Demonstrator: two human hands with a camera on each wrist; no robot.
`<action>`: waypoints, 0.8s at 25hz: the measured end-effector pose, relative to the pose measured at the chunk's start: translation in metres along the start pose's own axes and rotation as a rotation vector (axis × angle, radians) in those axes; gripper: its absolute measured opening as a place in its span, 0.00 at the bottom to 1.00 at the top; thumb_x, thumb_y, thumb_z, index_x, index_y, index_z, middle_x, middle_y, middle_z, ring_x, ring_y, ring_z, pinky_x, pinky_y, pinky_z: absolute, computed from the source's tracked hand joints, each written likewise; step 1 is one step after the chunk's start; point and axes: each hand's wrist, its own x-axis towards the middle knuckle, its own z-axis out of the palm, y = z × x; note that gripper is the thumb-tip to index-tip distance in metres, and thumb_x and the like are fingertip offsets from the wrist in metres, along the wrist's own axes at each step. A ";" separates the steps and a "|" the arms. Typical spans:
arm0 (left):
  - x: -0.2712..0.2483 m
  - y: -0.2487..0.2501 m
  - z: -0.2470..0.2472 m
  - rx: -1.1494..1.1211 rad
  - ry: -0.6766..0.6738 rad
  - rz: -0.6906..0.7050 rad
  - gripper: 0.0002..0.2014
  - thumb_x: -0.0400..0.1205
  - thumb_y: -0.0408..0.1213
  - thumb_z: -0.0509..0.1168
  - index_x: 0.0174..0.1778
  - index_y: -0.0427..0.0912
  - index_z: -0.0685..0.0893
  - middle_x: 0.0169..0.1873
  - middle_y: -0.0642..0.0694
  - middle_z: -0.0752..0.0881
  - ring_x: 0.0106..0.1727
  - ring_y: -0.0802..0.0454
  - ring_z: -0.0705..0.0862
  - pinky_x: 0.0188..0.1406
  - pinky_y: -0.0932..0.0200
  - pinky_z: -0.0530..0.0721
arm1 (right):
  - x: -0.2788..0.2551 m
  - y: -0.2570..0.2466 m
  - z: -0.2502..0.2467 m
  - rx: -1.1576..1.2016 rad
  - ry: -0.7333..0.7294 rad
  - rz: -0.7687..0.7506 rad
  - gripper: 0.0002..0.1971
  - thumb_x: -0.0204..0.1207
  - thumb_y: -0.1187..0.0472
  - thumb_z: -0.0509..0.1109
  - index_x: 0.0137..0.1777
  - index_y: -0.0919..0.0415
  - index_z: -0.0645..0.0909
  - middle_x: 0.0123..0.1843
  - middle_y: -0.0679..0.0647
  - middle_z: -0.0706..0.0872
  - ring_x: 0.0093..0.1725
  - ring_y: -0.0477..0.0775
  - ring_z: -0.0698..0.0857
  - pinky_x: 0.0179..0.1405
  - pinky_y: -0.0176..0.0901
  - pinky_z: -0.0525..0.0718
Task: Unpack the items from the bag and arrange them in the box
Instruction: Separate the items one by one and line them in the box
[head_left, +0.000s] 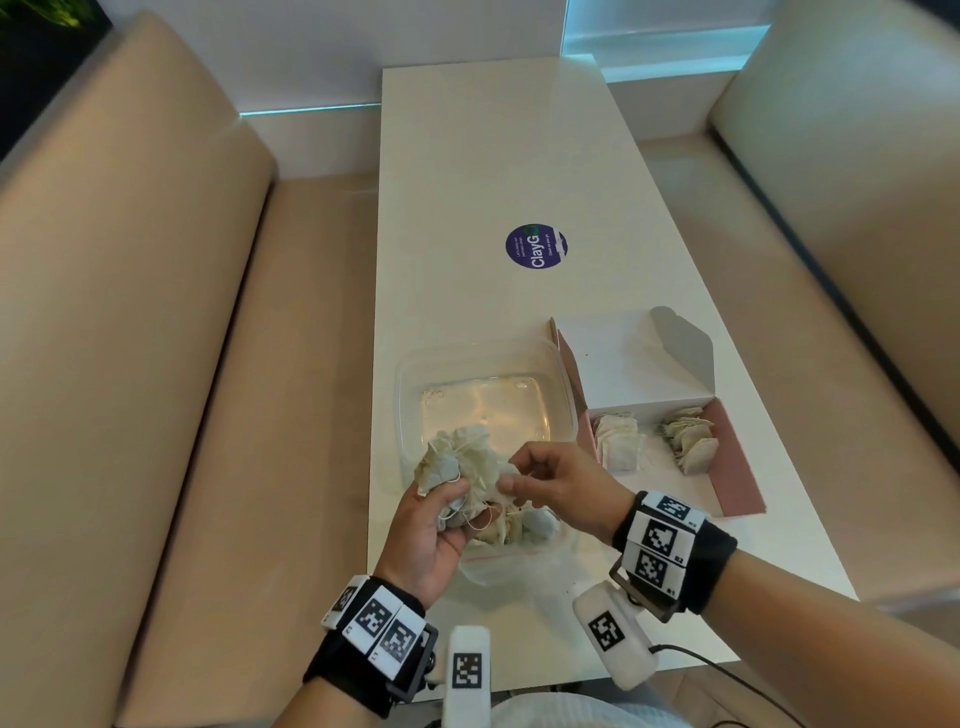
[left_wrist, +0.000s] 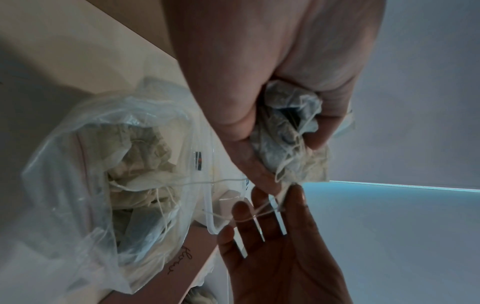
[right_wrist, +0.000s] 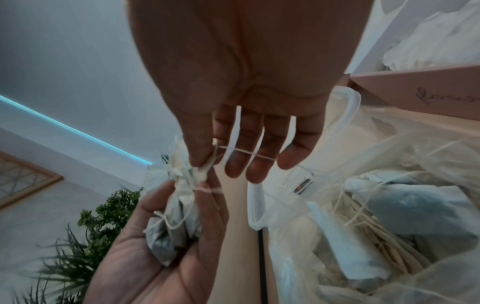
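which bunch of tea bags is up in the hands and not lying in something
The tangled clump gripped in the left hand; the other bunches lie in the pink box and the plastic bag.

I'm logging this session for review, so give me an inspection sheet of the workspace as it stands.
Surface: white table, long and narrow, bearing a round purple sticker.
Job's things: clear plastic bag open at the near edge, tea bags inside; pink box open on the right, two stacks of tea bags in it.
Clutter: empty clear plastic container beside the box.
Grippers: left hand grips a bunch of tea bags; right hand pinches a tea bag at that bunch's edge, its strings across the fingers.
Cables: black cable from the right wrist unit.
Surroundings: beige bench seats on both sides; plant behind.
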 end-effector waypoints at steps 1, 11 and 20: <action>0.000 0.000 0.000 -0.016 0.010 0.005 0.21 0.71 0.30 0.67 0.62 0.33 0.82 0.52 0.33 0.88 0.48 0.38 0.88 0.41 0.50 0.89 | 0.000 0.000 -0.002 0.034 0.025 -0.008 0.05 0.72 0.60 0.75 0.40 0.60 0.82 0.34 0.55 0.86 0.34 0.49 0.82 0.33 0.34 0.79; 0.002 0.010 -0.008 -0.153 0.100 0.036 0.09 0.69 0.30 0.66 0.45 0.35 0.82 0.37 0.38 0.87 0.37 0.43 0.90 0.30 0.55 0.89 | -0.007 -0.003 -0.025 0.106 0.130 -0.073 0.04 0.75 0.69 0.70 0.45 0.70 0.77 0.36 0.56 0.86 0.34 0.45 0.86 0.37 0.39 0.83; 0.003 0.031 -0.025 -0.143 0.177 0.153 0.06 0.79 0.29 0.61 0.47 0.39 0.82 0.34 0.44 0.87 0.34 0.49 0.88 0.29 0.60 0.86 | -0.019 -0.005 -0.056 -0.182 0.323 -0.147 0.04 0.77 0.63 0.69 0.44 0.54 0.83 0.41 0.55 0.88 0.42 0.54 0.84 0.45 0.46 0.83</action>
